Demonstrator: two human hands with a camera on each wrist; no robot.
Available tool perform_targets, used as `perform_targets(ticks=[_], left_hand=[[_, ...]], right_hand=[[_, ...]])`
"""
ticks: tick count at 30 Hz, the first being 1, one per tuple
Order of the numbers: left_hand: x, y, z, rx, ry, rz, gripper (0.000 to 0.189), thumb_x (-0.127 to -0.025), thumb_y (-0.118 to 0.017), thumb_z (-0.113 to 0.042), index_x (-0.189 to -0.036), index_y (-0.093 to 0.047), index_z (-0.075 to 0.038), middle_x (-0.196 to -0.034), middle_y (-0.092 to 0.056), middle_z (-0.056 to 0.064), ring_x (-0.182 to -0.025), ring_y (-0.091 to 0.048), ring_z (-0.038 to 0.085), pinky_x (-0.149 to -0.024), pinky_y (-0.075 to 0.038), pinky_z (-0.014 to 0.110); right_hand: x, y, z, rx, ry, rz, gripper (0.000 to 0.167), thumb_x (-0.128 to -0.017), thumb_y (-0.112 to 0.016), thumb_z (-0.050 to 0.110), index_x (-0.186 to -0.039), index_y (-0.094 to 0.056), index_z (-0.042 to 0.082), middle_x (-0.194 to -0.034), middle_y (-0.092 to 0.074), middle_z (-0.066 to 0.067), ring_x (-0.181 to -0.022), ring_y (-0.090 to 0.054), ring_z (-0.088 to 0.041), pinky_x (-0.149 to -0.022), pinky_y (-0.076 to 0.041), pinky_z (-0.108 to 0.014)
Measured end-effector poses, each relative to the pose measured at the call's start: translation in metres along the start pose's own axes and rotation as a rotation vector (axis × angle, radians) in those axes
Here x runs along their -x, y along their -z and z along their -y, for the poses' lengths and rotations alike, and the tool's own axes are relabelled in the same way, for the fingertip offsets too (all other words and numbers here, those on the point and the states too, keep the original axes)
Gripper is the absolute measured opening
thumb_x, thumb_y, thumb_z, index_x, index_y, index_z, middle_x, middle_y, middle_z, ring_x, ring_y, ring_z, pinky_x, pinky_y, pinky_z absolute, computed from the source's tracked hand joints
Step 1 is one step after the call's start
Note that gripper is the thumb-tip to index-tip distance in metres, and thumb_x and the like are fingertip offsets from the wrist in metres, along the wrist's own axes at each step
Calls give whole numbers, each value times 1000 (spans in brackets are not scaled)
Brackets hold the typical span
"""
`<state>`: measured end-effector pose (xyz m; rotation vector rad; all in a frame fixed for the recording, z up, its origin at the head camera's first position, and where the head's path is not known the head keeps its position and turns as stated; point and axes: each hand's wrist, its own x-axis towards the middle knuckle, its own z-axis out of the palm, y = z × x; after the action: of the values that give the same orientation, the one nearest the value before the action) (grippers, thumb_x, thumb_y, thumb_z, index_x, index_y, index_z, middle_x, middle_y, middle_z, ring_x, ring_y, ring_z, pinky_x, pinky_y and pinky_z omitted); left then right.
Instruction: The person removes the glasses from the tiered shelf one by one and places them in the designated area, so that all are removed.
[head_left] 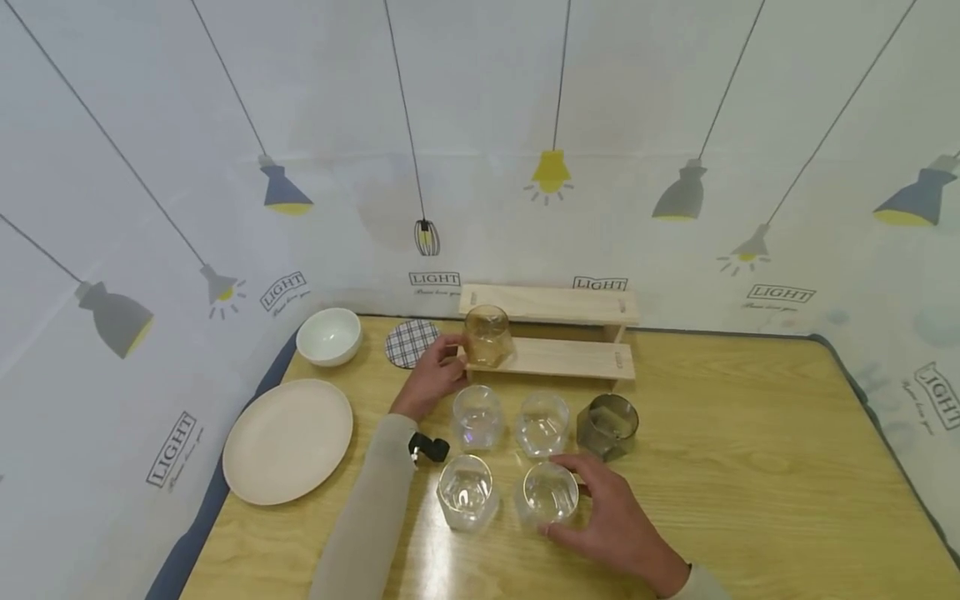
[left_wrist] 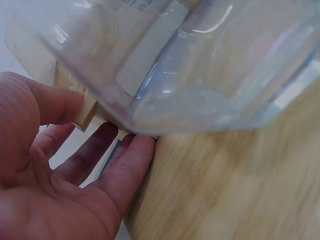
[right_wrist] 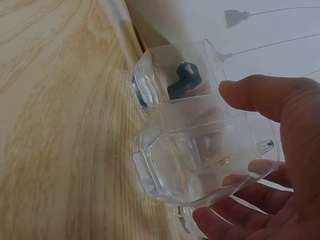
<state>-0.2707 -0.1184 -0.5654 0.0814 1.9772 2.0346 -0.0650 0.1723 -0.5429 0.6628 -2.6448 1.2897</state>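
My left hand (head_left: 432, 382) is at the left end of a two-tier wooden shelf (head_left: 566, 358), thumb on the end of the lower board and fingers beneath, as the left wrist view shows. An amber glass (head_left: 487, 337) stands on that board right beside the thumb. My right hand (head_left: 617, 527) holds a clear gold-rimmed glass (right_wrist: 195, 155) from its side, thumb and fingers on opposite walls. Left of it is another clear gold-rimmed glass (head_left: 467, 493). Behind them stand two clear glasses, one on the left (head_left: 477, 418), one on the right (head_left: 542, 425), and a smoky grey glass (head_left: 609, 427).
On the left of the wooden table (head_left: 750, 467) are a large beige plate (head_left: 288, 442) and a white bowl (head_left: 329, 337). A round checked coaster (head_left: 411, 343) lies between the bowl and the shelf. A lamp-patterned sheet (head_left: 480, 125) rises behind the table.
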Motion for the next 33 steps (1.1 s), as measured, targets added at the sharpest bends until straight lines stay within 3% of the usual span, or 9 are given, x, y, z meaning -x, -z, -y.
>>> perform_targets(ticks=[9,17,28,33], left_hand=[[1,3,0,13,19,7,41,-107,-57,-5,-147,-48,-6,-150,-48,24,-136,-54,36,-111,-57,48],[3,3,-1,4,5,2,41,-108,-57,-6,-147,-48,-7,-150,-49,23,-136,-55,35,-109,-59,45],[1,3,0,17,10,3,41,-108,-56,-5,-148,-47,-6,-150,-48,23,-135,-54,35,-109,-59,44],[2,2,-1,4,5,25,42,-109,-56,-8,-150,-47,-8,-152,-47,22,-136,-54,34,-110,-59,45]], right_hand=[[0,-2,-1,-14,21,19,84,-69,-101,28,-141,-60,9,-127,-69,-8,-108,-71,-26,-82,-68,-33],[0,2,2,-61,0,11,77,-76,-98,36,-140,-61,12,-131,-69,-7,-116,-69,-29,-88,-68,-39],[-10,13,9,-71,20,-39,57,-85,-90,19,-134,-64,9,-131,-70,-9,-117,-69,-26,-85,-69,-41],[-20,20,14,-82,38,-81,51,-87,-87,12,-132,-64,12,-129,-70,-2,-114,-69,-24,-84,-68,-37]])
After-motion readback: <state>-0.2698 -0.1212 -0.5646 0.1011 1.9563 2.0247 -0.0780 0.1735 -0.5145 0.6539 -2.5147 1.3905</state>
